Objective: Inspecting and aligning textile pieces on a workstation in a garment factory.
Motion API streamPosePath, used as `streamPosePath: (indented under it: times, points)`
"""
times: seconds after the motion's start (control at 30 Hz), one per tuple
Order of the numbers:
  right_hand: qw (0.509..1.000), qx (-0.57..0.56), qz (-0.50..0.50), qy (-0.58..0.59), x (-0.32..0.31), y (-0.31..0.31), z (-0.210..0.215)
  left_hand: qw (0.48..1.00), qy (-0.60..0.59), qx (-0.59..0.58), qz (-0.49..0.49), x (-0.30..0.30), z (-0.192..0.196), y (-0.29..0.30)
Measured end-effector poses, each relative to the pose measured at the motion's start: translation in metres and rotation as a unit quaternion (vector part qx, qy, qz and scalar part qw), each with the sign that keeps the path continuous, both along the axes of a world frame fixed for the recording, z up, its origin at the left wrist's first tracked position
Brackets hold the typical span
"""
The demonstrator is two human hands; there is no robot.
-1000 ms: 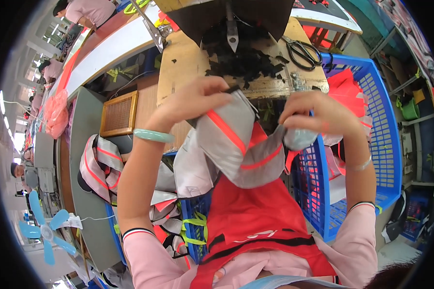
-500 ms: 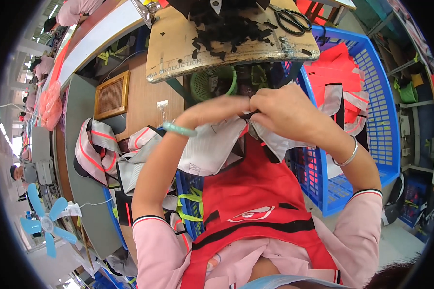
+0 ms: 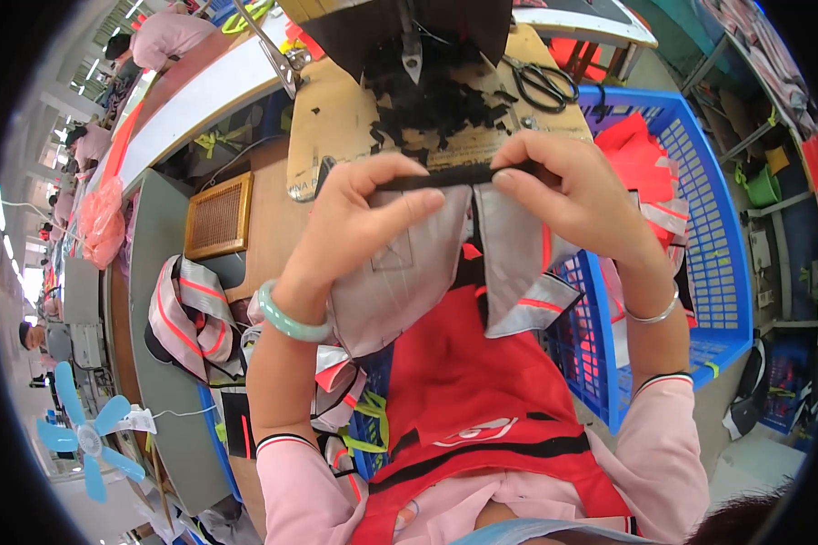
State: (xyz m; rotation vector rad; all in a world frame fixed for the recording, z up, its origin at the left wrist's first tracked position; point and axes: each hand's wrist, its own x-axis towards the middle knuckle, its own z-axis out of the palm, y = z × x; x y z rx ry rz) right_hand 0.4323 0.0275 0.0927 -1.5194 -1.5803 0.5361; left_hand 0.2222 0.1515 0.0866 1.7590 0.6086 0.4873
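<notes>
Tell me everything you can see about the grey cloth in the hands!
The cloth is silvery grey and looks slightly shiny. A black band runs along its top edge. Two flaps hang below: the left shows a stitched square, the right has bright orange-pink stripes. The left hand and right hand pinch its top edge, holding it above the red apron.

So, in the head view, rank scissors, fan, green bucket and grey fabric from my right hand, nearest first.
1. Grey fabric: held by your right hand.
2. Scissors: just beyond it.
3. Green bucket: off right.
4. Fan: far left.
</notes>
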Motion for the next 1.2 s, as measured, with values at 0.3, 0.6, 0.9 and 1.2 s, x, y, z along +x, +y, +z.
streamPosePath:
  times: [0.3, 0.6, 0.9, 1.2]
  points:
    - [0.997, 0.007, -0.032, -0.072, 0.014, 0.083, -0.032, 0.99, 0.116, 0.081, 0.006, 0.023, -0.009, 0.077]
    - [0.996, -0.046, -0.009, -0.071, 0.041, 0.134, -0.047, 0.991, 0.12, 0.058, 0.008, 0.041, -0.031, 0.133]
    - [0.997, -0.055, -0.002, -0.048, 0.05, 0.155, -0.058, 0.992, 0.122, 0.006, 0.012, 0.046, -0.036, 0.15]
    - [0.997, -0.061, 0.005, 0.035, 0.057, 0.16, -0.057, 0.994, 0.099, -0.021, 0.036, 0.053, -0.031, 0.152]
